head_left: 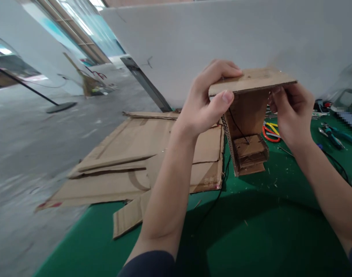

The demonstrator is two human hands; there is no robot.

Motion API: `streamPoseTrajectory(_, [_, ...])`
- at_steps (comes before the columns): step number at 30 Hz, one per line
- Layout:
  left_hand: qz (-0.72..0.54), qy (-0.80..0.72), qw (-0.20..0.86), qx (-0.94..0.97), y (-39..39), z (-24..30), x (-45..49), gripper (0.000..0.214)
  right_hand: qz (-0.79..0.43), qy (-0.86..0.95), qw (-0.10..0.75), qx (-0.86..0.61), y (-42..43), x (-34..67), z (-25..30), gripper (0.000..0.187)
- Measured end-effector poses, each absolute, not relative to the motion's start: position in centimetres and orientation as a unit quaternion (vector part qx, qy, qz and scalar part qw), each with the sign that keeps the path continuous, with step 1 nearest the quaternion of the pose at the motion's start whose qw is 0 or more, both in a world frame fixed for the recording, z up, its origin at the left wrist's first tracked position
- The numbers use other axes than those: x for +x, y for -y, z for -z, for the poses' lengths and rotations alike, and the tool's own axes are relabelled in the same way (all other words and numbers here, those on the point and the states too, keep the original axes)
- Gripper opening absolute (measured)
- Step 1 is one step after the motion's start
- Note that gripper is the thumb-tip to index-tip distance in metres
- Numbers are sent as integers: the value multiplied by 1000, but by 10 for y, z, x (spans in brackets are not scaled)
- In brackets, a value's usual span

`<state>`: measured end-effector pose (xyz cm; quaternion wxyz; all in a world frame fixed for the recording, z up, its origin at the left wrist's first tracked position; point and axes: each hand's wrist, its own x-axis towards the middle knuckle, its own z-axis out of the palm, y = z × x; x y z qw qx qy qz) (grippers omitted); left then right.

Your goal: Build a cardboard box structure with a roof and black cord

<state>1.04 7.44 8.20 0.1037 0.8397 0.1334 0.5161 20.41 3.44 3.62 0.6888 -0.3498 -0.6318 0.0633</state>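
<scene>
A small cardboard structure (248,127) stands on the green table (251,238), with a flat top panel, an upright back and a little box at its base. A thin black wire (238,129) runs down inside it. My left hand (207,100) pinches the left end of the top panel, thumb under and fingers over. On the right side, my right hand (293,111) has its fingers curled under the panel against the upright piece.
Flattened cardboard sheets (141,157) lie over the table's left edge. Red-and-yellow handled scissors (270,132) and teal pliers (336,134) rest at the right, with a black cable (334,163). A white partition (222,38) rises behind. Grey floor lies to the left.
</scene>
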Motion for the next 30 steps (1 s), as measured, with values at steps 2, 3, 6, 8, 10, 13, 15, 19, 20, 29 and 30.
streamPoseTrajectory(2, [-517, -130, 104, 840, -74, -81, 10, 49, -68, 630, 685, -360, -34, 204, -35, 31])
streamPoseTrajectory(3, [-518, -125, 106, 839, -74, -80, 10, 48, -69, 630, 681, -367, -34, 204, -35, 32])
streamPoseTrajectory(6, [-534, -113, 121, 829, -76, -77, 11, 47, -85, 627, 682, -367, -35, 202, -34, 34])
streamPoseTrajectory(8, [-546, -109, 136, 820, -76, -75, 12, 48, -108, 623, 690, -353, -37, 201, -33, 34])
streamPoseTrajectory(10, [-554, -113, 149, 811, -76, -74, 12, 50, -133, 620, 692, -344, -39, 200, -31, 35])
streamPoseTrajectory(13, [-548, -125, 150, 813, -75, -73, 11, 54, -172, 627, 681, -338, -41, 201, -29, 38])
streamPoseTrajectory(15, [-542, -127, 143, 818, -74, -73, 10, 56, -186, 632, 674, -334, -42, 203, -28, 38])
streamPoseTrajectory(19, [-548, -124, 154, 813, -74, -73, 10, 54, -170, 641, 673, -328, -39, 204, -31, 34])
streamPoseTrajectory(20, [-550, -124, 155, 811, -74, -72, 10, 53, -161, 644, 671, -329, -38, 204, -32, 33])
streamPoseTrajectory(29, [-535, -121, 142, 824, -77, -72, 9, 57, -124, 654, 667, -335, -34, 205, -36, 30])
streamPoseTrajectory(30, [-532, -119, 142, 826, -77, -73, 9, 57, -124, 652, 669, -334, -34, 205, -35, 29])
